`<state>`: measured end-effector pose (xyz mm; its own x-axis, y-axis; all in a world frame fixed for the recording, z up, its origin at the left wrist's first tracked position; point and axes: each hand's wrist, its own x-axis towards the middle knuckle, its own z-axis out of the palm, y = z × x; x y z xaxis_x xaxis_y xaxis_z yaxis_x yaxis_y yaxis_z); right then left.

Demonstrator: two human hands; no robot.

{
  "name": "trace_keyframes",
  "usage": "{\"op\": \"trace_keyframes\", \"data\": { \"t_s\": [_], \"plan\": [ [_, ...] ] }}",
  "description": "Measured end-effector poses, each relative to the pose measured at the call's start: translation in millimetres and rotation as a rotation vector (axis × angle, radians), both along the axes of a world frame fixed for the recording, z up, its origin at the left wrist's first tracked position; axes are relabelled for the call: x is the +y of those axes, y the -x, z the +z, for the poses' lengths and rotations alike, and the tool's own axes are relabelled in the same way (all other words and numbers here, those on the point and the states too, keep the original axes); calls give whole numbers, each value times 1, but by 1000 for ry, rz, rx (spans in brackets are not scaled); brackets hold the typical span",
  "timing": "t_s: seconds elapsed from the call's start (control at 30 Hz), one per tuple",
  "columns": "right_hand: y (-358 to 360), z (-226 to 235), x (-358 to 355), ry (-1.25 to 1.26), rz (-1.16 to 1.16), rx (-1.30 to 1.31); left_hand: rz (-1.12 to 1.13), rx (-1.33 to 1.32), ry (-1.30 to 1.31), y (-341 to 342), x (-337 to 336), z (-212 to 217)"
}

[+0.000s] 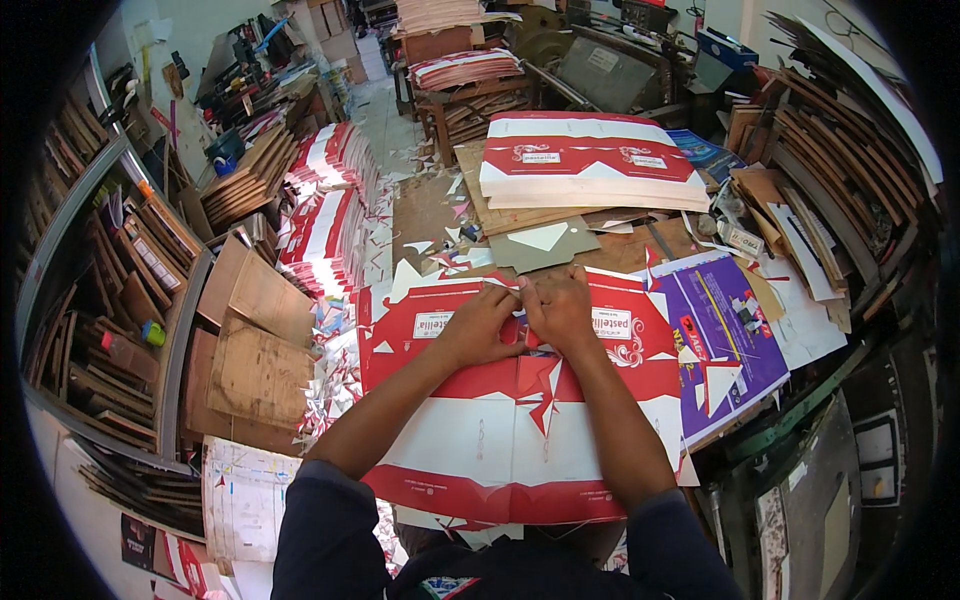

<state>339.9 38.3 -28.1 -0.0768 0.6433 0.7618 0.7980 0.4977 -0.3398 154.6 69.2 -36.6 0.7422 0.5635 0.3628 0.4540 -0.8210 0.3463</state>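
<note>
A stack of printed red and white cardboard sheets (450, 420) lies flat before me, with a crease down its middle. Over its far half, my left hand (480, 328) has its fingers curled and pressed at the central cut-out, gripping the card there. Close beside it, my right hand (560, 310) is closed on the same part, thumb and fingers pinched near the far edge. Just what lies between the fingertips is partly hidden. Below my hands, a torn red and white card scrap (540, 395) rests on the top sheet. Smaller triangular offcuts are scattered around.
Beyond lies another pile of printed sheets (590, 185), behind a grey-green board (545, 245). A purple printed sheet (722, 330) is at the right. More stacked sheets (325, 235) stand at the left among paper scraps, near wooden boards (262, 370) and a metal-framed shelf (185, 370).
</note>
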Motion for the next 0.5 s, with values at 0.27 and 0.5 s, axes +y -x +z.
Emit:
{"op": "trace_keyframes", "data": {
  "t_s": [0.27,0.5],
  "plan": [
    [1,-19,10,67,37,66,269,-388,173,40,-25,1],
    [-3,-21,14,150,160,427,215,-221,6,51,-100,-22]
  ]
}}
